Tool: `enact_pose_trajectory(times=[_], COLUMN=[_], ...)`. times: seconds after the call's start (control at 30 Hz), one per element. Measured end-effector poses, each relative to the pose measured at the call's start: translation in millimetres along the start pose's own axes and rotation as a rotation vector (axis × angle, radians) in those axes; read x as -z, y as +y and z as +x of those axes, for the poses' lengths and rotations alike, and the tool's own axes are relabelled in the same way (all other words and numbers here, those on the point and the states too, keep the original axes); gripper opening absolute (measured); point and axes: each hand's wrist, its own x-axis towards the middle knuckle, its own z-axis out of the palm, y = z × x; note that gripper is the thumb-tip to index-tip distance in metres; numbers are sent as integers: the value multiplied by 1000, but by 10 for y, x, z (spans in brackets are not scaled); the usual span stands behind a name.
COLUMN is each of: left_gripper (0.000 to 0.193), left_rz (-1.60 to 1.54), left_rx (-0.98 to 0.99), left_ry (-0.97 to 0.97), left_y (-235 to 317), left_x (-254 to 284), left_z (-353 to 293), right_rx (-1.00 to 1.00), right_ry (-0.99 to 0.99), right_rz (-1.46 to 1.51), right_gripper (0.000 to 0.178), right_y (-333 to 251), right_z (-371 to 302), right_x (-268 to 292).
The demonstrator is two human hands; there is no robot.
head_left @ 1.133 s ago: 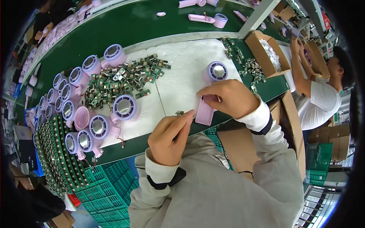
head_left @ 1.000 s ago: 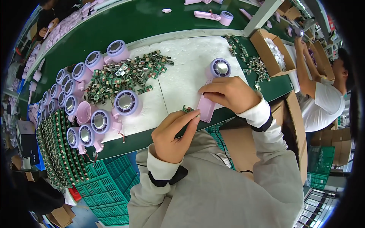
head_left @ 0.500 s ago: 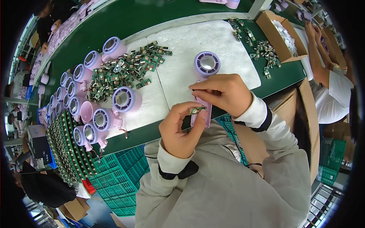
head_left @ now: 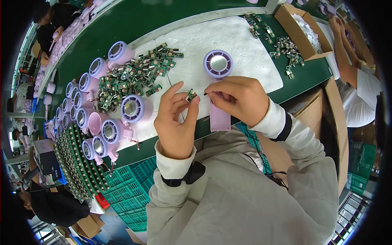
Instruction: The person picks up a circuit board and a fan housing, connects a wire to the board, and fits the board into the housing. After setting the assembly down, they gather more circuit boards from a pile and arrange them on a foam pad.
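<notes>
Between the thumb and fingers of my left hand (head_left: 176,122) is a small green circuit board (head_left: 191,95), held just left of the fan's handle. My right hand (head_left: 241,98) is closed in a pinch over the upper handle. A tiny dark piece shows at its fingertips, too small to name. Below both hands lies a handheld fan with a round purple head (head_left: 218,64) and a pink handle (head_left: 220,118). The head rests on a white foam sheet (head_left: 249,57); the handle reaches past the table's near edge. My right hand hides the neck and upper handle.
A heap of green circuit boards (head_left: 134,75) lies left on the foam, beside several purple-and-pink fan heads (head_left: 132,108). More loose boards (head_left: 290,51) and a cardboard box of white pieces (head_left: 304,34) are at right. Green crates (head_left: 130,192) stand below the table. Co-workers sit on both sides.
My left hand has moved left and up off the handle, carrying the circuit board, and its fingers are more raised. My right hand stays pinched over the fan, nearly in place.
</notes>
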Motion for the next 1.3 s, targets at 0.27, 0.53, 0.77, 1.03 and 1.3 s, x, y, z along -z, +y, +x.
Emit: enact_pose_trajectory(times=[0.27, 0.53, 0.77, 1.03, 1.3], left_gripper=[31, 31, 31, 30, 28], left_rz=[2, 123, 119, 31, 5], left_rx=[-67, -198, -202, -197, -200], left_ry=[-58, -166, -221, -236, -252], left_y=[-89, -131, -137, -84, -127], left_x=[-5, 36, 106, 95, 123], left_z=[46, 94, 91, 74, 66], right_rx=[64, -30, -42, -26, -12], right_ry=[50, 65, 49, 34, 0], right_rz=[-49, 126, 180, 196, 209], right_gripper=[18, 17, 16, 15, 15], right_y=[6, -11, -28, -15, -23], right_z=[-9, 24, 23, 22, 26], right_x=[-6, 58, 67, 70, 99])
